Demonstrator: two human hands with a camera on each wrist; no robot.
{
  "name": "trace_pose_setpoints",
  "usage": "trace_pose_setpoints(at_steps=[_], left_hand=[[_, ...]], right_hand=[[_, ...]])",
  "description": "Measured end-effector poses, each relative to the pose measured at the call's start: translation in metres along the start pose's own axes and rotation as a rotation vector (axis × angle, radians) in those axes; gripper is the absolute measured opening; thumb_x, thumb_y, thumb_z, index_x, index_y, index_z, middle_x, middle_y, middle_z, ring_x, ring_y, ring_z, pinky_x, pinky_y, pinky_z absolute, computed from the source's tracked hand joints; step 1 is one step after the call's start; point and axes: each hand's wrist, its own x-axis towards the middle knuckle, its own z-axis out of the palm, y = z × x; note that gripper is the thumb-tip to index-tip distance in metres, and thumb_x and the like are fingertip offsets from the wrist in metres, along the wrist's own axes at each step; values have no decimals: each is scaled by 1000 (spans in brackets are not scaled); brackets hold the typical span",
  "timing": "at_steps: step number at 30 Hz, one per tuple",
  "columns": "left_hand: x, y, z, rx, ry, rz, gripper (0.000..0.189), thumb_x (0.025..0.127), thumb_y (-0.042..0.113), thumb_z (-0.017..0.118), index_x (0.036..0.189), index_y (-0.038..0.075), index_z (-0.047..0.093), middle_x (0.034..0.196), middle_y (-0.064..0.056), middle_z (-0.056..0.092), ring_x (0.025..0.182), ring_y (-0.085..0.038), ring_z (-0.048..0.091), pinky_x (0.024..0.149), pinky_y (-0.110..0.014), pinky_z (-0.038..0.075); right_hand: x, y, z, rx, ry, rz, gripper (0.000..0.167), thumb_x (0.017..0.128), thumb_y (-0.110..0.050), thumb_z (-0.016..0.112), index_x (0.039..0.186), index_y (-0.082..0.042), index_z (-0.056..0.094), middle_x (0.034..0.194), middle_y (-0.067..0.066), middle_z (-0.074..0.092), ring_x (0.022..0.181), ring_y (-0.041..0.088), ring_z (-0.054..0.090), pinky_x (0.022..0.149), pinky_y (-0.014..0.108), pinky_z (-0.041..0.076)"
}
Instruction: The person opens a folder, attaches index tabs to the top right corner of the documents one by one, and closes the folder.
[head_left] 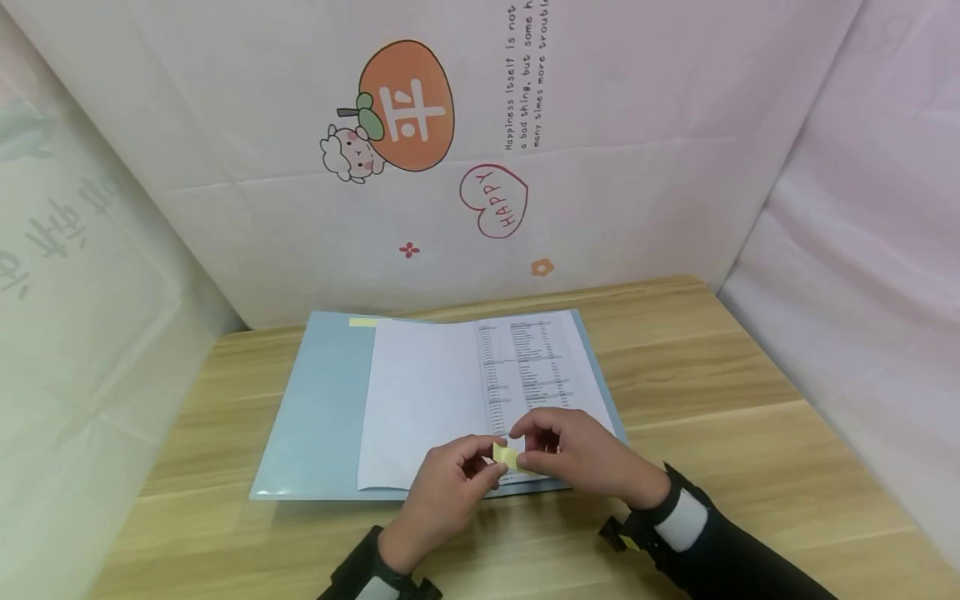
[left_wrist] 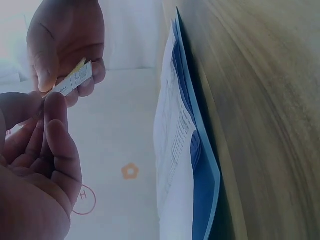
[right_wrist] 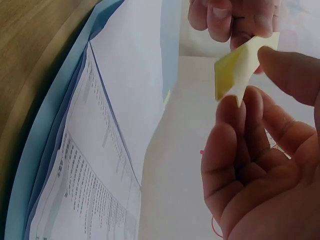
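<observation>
A small yellow sticky note pad is between the two hands, over the lower part of the open folder. The left hand pinches its left end between thumb and forefinger. At its right end, the right hand holds it with the thumb against the yellow face and curled fingers at the edge. Seen from the left wrist, the pad's white printed back shows. From the right wrist, the yellow pad looks bent, its leaves slightly apart. Beneath lies the light blue folder, with a printed sheet on its right side.
A blank white page covers the folder's middle. A yellow strip sticks out at its top left edge. The folder lies on a wooden table, with printed white cloth hanging behind and at both sides.
</observation>
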Motion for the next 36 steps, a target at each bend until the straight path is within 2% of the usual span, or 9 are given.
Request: trace_pose_setpoints(at_steps=[4,12,26,36], left_hand=[[-1,-2,1,5,0,22,16,96,15,69,111,10,71,90,9,66,71,-9,63,63,-27,54],[-2,-4,2,1,-18,30,18,96,19,69,112,11,72,90,9,67,72,-9,62,63,-26,53],[-4,-4,-1,53,-10,9,18,95,21,70,110,12,72,84,11,64,70,-8,58,61,-25,50],[-6,-8,-1,70,8,38,17,94,26,71,107,15,73,86,12,65,70,-7,59,61,-25,51]], right_hand=[[0,-1,1,4,-1,25,17,90,-27,75,103,-20,68,77,-9,59,70,11,55,61,27,46],[2,-1,7,45,-50,50,16,92,-31,74,87,-21,63,70,-8,56,64,10,52,56,24,42],[0,-8,5,58,-45,57,17,93,-29,73,83,-19,62,68,-8,57,61,9,51,53,24,40],[0,-5,4,108,-65,40,15,93,-28,72,83,-22,63,67,-8,56,59,8,49,52,22,39]])
